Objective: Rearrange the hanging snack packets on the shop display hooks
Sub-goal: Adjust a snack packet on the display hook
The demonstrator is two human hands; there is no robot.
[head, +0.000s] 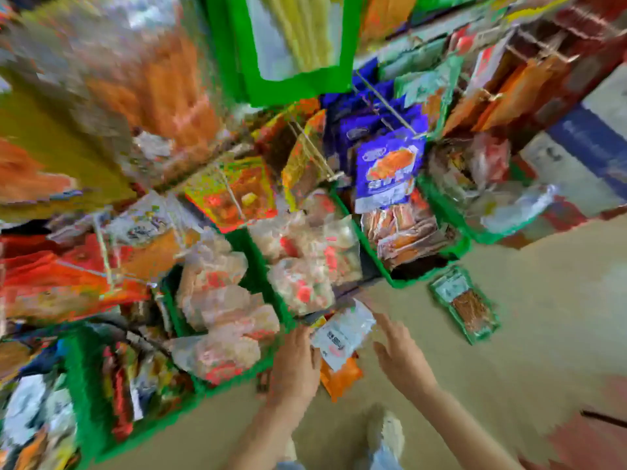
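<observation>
White-and-orange snack packet (339, 340) sits low centre, between both hands, over the beige floor (526, 334). Frame heavily blurred.

Left hand (295, 364) is just left of the packet, back of hand to the camera, forearm coming up from the bottom edge. It touches the packet's left edge. Blur hides the fingers, so I cannot tell whether it grips.

Right hand (400, 354) is just right of the packet, with straight, spread fingers holding nothing. The fingertips (383, 317) point at the packet's upper right corner. Contact cannot be told.

Directly above and left of the packet runs the front rim of a green crate (403, 283) row packed with pale bagged snacks, close to the packet's top edge. Further above hangs a blue packet (386, 171) on wire hooks (383, 103), with more packets on hooks either side.

Right of the packet, well apart, a green packet (464, 305) lies flat on the floor just off the crate rim. Open floor spreads right of and below the packet. A pale shoe (386, 432) is below the packet, between the forearms.
</observation>
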